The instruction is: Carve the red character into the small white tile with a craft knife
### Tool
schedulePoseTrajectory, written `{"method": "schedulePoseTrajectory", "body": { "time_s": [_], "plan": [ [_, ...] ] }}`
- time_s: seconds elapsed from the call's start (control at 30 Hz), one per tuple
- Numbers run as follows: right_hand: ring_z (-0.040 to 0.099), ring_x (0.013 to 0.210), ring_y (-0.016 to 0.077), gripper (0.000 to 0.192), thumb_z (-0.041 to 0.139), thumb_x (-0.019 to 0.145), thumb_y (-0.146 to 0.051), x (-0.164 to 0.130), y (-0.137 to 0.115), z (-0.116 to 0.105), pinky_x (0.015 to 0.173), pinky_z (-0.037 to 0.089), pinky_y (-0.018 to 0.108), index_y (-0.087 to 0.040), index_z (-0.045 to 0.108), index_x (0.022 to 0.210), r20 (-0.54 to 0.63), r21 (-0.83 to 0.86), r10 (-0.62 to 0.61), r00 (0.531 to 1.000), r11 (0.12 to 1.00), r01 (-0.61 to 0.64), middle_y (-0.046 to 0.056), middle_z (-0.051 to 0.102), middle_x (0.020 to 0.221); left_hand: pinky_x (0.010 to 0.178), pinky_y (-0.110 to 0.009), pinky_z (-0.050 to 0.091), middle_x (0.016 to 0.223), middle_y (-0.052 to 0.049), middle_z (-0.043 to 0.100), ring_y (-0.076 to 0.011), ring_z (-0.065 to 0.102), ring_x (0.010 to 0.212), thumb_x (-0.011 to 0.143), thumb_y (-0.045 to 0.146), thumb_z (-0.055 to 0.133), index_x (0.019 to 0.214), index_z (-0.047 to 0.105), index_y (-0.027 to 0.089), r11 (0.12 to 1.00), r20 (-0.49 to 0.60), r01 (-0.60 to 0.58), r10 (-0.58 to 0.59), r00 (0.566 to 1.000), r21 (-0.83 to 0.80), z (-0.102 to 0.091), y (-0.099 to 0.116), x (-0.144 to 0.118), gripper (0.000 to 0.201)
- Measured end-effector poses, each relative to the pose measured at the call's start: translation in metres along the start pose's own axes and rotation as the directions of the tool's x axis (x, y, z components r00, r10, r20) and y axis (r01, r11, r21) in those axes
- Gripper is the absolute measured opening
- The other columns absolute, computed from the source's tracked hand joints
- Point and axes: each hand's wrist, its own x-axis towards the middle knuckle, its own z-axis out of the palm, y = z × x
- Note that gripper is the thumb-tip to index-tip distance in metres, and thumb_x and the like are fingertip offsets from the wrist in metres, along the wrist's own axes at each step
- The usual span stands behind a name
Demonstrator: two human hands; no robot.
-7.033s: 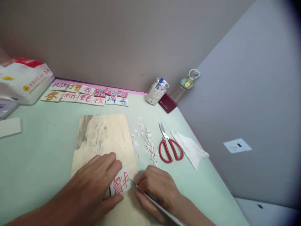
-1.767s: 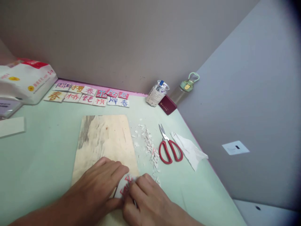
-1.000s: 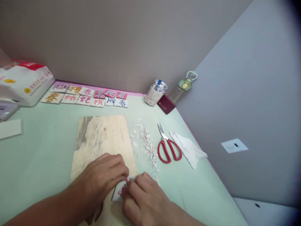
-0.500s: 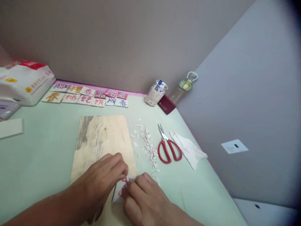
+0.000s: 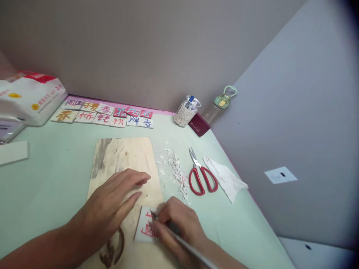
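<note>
- Gripping a pen-shaped metal knife [image 5: 190,248], the right hand [image 5: 179,220] has its fingers wrapped round the shaft at the lower centre of the frame.
- The knife's tip sits at the red strokes on a white tile [image 5: 143,226]; whether it touches or hangs just above cannot be told.
- This tile lies in the lower middle of the frame, on a wooden board [image 5: 127,158], its right side partly hidden by the right hand.
- The left hand [image 5: 114,200] is loosely spread over the board, thumb and fingers apart, holding nothing and clear of the tile.
- Judging progress, the work on this tile seems partway: red strokes are marked, and the blade is at them. How deep any cut goes is too small to tell.
- Two rows of lettered tiles [image 5: 104,109] at the upper left look finished, by contrast.
- Pale shavings [image 5: 178,173] are scattered right of the board at centre, beside red-handled scissors [image 5: 202,175], which lie unheld.
</note>
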Motion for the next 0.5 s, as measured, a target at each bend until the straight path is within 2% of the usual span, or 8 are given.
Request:
{"method": "schedulePoseTrajectory", "body": {
  "time_s": [0.03,0.07,0.13,0.23,0.3,0.43,0.5],
  "plan": [
    [0.053,0.063,0.0128,0.019,0.06,0.096,-0.017,0.001,-0.001,-0.003,0.058,0.041,0.024,-0.022,0.053,0.079,0.016,0.114,0.162,0.987,0.98,-0.163,-0.001,0.06,0.073,0.099,-0.034,0.05,0.123,-0.001,0.068,-0.0226,0.065,0.114,0.106,0.027,0.053,0.136,0.05,0.032,1.0,0.004,0.005,-0.006,1.0,0.026,0.001,-0.001,-0.002,0.031],
    [0.05,0.06,0.0121,0.02,0.063,0.093,-0.018,0.003,-0.002,-0.006,0.055,0.039,0.023,-0.022,0.052,0.077,0.041,0.204,0.307,0.951,0.929,-0.309,-0.003,0.057,0.07,0.102,-0.036,0.049,0.128,-0.001,0.066,-0.0244,0.064,0.118,0.103,0.029,0.059,0.14,0.047,0.033,0.999,0.023,0.011,-0.012,1.0,0.045,0.002,-0.001,-0.005,0.038],
    [0.045,0.059,0.0117,0.019,0.065,0.088,-0.021,0.008,-0.004,-0.012,0.053,0.036,0.023,-0.022,0.052,0.073,0.074,0.321,0.447,0.891,0.836,-0.446,-0.005,0.051,0.066,0.103,-0.038,0.048,0.13,-0.002,0.065,-0.027,0.062,0.12,0.095,0.032,0.074,0.141,0.046,0.033,0.998,0.08,-0.011,0.006,0.997,0.063,0.004,-0.001,-0.01,0.054],
    [0.045,0.061,0.0121,0.016,0.065,0.084,-0.024,0.012,-0.004,-0.019,0.055,0.036,0.024,-0.021,0.054,0.073,0.071,0.374,0.485,0.872,0.797,-0.474,-0.005,0.051,0.066,0.099,-0.041,0.049,0.127,-0.002,0.066,-0.0304,0.061,0.117,0.073,0.027,0.094,0.139,0.046,0.033,0.99,0.182,-0.121,0.107,0.977,0.07,0.005,0.002,-0.014,0.081],
    [0.044,0.062,0.012,0.016,0.065,0.084,-0.022,0.013,-0.004,-0.021,0.056,0.035,0.024,-0.021,0.054,0.072,0.077,0.366,0.484,0.872,0.8,-0.476,-0.005,0.051,0.067,0.098,-0.041,0.049,0.124,-0.001,0.065,-0.0306,0.06,0.115,0.064,0.019,0.097,0.136,0.046,0.032,0.988,0.214,-0.13,0.11,0.971,0.083,0.005,0.006,-0.015,0.09],
    [0.043,0.062,0.0116,0.019,0.067,0.084,-0.022,0.013,-0.005,-0.023,0.055,0.035,0.024,-0.021,0.053,0.071,0.137,0.362,0.452,0.881,0.805,-0.47,-0.005,0.052,0.068,0.099,-0.042,0.045,0.122,-0.001,0.063,-0.0298,0.057,0.116,0.064,0.006,0.089,0.126,0.051,0.031,0.993,0.212,-0.067,0.045,0.976,0.097,0.006,0.01,-0.014,0.076],
    [0.043,0.062,0.0115,0.018,0.067,0.082,-0.021,0.013,-0.005,-0.024,0.055,0.035,0.024,-0.021,0.052,0.07,0.165,0.35,0.437,0.884,0.812,-0.466,-0.005,0.051,0.068,0.098,-0.042,0.045,0.12,-0.001,0.063,-0.03,0.056,0.115,0.066,0.005,0.085,0.122,0.052,0.029,0.994,0.231,-0.075,0.056,0.971,0.076,0.006,0.009,-0.013,0.069]
  ]
}}
